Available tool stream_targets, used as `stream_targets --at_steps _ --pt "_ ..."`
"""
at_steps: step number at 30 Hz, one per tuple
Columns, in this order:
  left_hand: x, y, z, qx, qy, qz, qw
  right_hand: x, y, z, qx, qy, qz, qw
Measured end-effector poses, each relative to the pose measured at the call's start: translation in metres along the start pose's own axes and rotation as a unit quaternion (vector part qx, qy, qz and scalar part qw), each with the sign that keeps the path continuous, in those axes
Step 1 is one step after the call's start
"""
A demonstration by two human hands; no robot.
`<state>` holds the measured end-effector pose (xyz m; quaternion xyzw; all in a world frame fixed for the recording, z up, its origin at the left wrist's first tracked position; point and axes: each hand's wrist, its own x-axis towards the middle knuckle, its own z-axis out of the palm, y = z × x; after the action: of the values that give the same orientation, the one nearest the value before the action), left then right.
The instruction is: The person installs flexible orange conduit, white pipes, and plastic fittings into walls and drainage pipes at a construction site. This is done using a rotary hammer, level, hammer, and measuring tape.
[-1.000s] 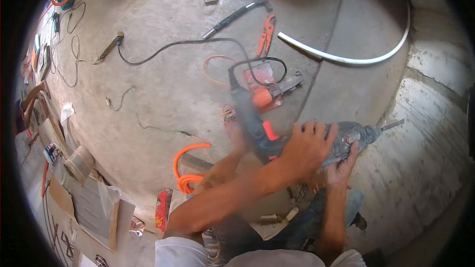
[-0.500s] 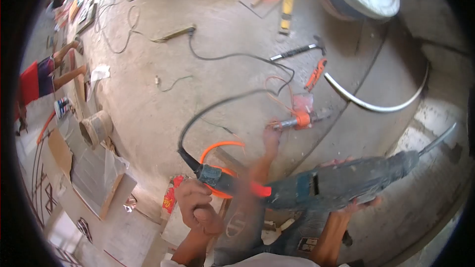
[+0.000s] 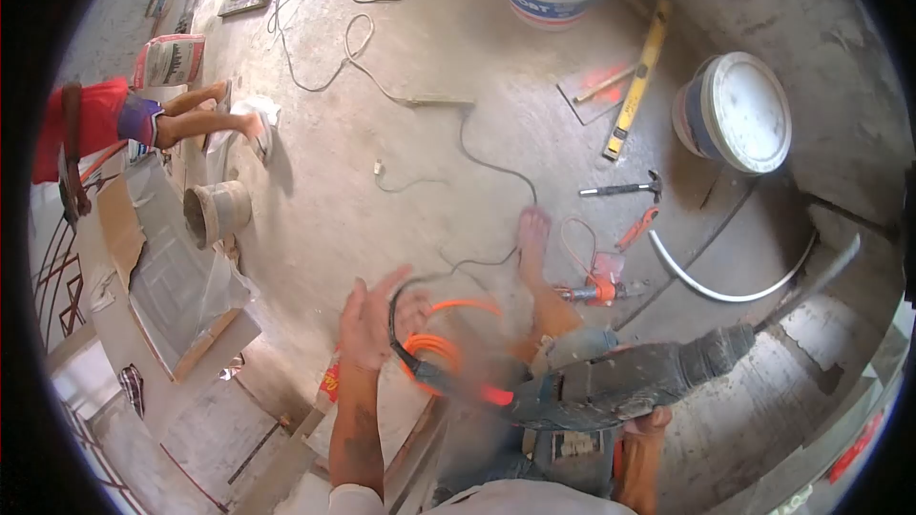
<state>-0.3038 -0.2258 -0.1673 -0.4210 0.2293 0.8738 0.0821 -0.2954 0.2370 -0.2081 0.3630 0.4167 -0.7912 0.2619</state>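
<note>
Left hand (image 3: 367, 317) is off the hammer drill (image 3: 611, 386). Half a second ago it was fisted on the rear grip. Now it's open, fingers spread, palm toward the tool, just left of the grip end and motion-blurred. The black cord (image 3: 392, 324) loops up right by its fingers; can't tell if it touches them.

Right hand (image 3: 645, 420) is under the drill body, same as before, taking the weight from below. The housing hides most of its fingers, so I can't tell how tightly they close.

The drill is right of my left hand and above my right, roughly level with the nose tilted up. A second ago it sat lower, with the left hand over the top of it. The bit (image 3: 811, 272) points up and away from my right hand toward the wall ledge. Can't tell if the tip touches concrete.

The view has swung too, and more floor shows. Orange conduit coil (image 3: 441, 345) is just beyond the left hand, with my bare foot (image 3: 531, 229) past that. Hammer (image 3: 622, 189) and white pipe (image 3: 730, 291) lie further out beyond the drill. Another person (image 3: 95, 119) is well off to the left.

My read: one hand is carrying and none is on the grip, so the drill is supported, not driven. Nose control looks weaker like this.
</note>
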Motion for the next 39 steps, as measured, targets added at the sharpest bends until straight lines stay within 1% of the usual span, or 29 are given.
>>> stream_targets --at_steps 1,4,6,7,8,9,10,11,13,15,16,17,19,20,21,22,23,24,25,26,28,29,30,31,33,35,36,37,39 --pt "0.009 0.024 0.013 -0.027 0.023 0.038 0.999 0.001 -0.009 0.010 -0.007 0.004 0.005 1.000" --pt "0.051 0.121 0.004 0.068 -0.011 0.103 0.992 0.016 -0.034 0.047 -0.030 0.014 0.012 0.999" --pt "0.089 0.198 0.019 0.100 -0.001 0.161 0.982 0.037 -0.047 0.070 -0.037 0.024 0.012 0.999" --pt "0.116 0.237 0.033 0.133 0.059 0.249 0.958 0.046 -0.051 0.082 -0.041 0.029 0.015 0.999" --pt "0.137 0.268 0.058 0.144 0.109 0.303 0.936 0.051 -0.058 0.101 -0.042 0.041 0.020 0.998" --pt "0.157 0.299 0.082 0.159 0.163 0.353 0.908 0.053 -0.060 0.106 -0.050 0.053 0.031 0.997" --pt "0.167 0.330 0.108 0.151 0.202 0.396 0.883 0.056 -0.062 0.119 -0.053 0.058 0.037 0.996" --pt "0.159 0.369 0.119 0.158 0.143 0.381 0.900 0.059 -0.063 0.131 -0.050 0.054 0.039 0.997" --pt "0.170 0.427 0.138 0.223 0.061 0.383 0.895 0.066 -0.061 0.154 -0.041 0.047 0.044 0.997" --pt "0.194 0.459 0.163 0.331 0.030 0.402 0.853 0.083 -0.058 0.183 -0.029 0.038 0.050 0.998" --pt "0.207 0.464 0.182 0.362 0.070 0.396 0.841 0.095 -0.054 0.199 -0.021 0.029 0.054 0.998" --pt "0.219 0.461 0.199 0.415 0.103 0.401 0.810 0.115 -0.048 0.216 -0.014 0.014 0.057 0.998" --pt "0.268 0.475 0.198 0.498 0.113 0.372 0.775 0.170 -0.026 0.263 0.019 -0.002 0.066 0.998" --pt "0.289 0.475 0.202 0.514 0.124 0.367 0.766 0.201 -0.025 0.317 0.049 0.039 0.038 0.997" --pt "0.322 0.483 0.187 0.531 0.113 0.364 0.757 0.236 -0.010 0.335 0.066 0.061 0.055 0.994" --pt "0.355 0.487 0.175 0.574 0.121 0.363 0.724 0.268 0.006 0.348 0.083 0.086 0.073 0.990" --pt "0.389 0.489 0.159 0.615 0.128 0.362 0.689 0.291 0.012 0.379 0.096 0.122 0.081 0.985" --pt "0.432 0.497 0.130 0.665 0.151 0.357 0.638 0.322 0.019 0.407 0.110 0.153 0.083 0.979" --pt "0.474 0.500 0.119 0.711 0.171 0.357 0.581 0.357 0.034 0.421 0.138 0.153 0.069 0.976" --pt "0.512 0.502 0.096 0.738 0.183 0.377 0.529 0.383 0.054 0.427 0.161 0.160 0.069 0.971" --pt "0.561 0.482 0.067 0.805 0.177 0.459 0.332 0.433 0.097 0.422 0.155 0.163 0.151 0.962" --pt "0.582 0.464 0.054 0.823 0.151 0.497 0.230 0.449 0.102 0.446 0.173 0.159 0.131 0.963" --pt "0.601 0.442 0.034 0.829 0.074 0.485 0.268 0.482 0.132 0.436 0.237 0.107 0.151 0.954" --pt "0.622 0.419 0.018 0.821 -0.004 0.483 0.304 0.518 0.148 0.434 0.226 0.121 0.135 0.957" --pt "0.634 0.369 -0.003 0.869 -0.163 0.336 0.325 0.552 0.184 0.438 0.200 0.162 0.133 0.957" --pt "0.650 0.316 -0.048 0.910 -0.181 0.235 0.291 0.577 0.206 0.443 0.209 0.153 0.113 0.959" --pt "0.664 0.293 -0.066 0.905 -0.169 0.161 0.356 0.598 0.209 0.445 0.213 0.143 0.090 0.962" --pt "0.672 0.275 -0.074 0.891 -0.156 0.081 0.418 0.612 0.210 0.448 0.199 0.163 0.091 0.962" --pt "0.677 0.244 -0.081 0.868 -0.111 0.023 0.483 0.623 0.217 0.445 0.169 0.209 0.107 0.957"
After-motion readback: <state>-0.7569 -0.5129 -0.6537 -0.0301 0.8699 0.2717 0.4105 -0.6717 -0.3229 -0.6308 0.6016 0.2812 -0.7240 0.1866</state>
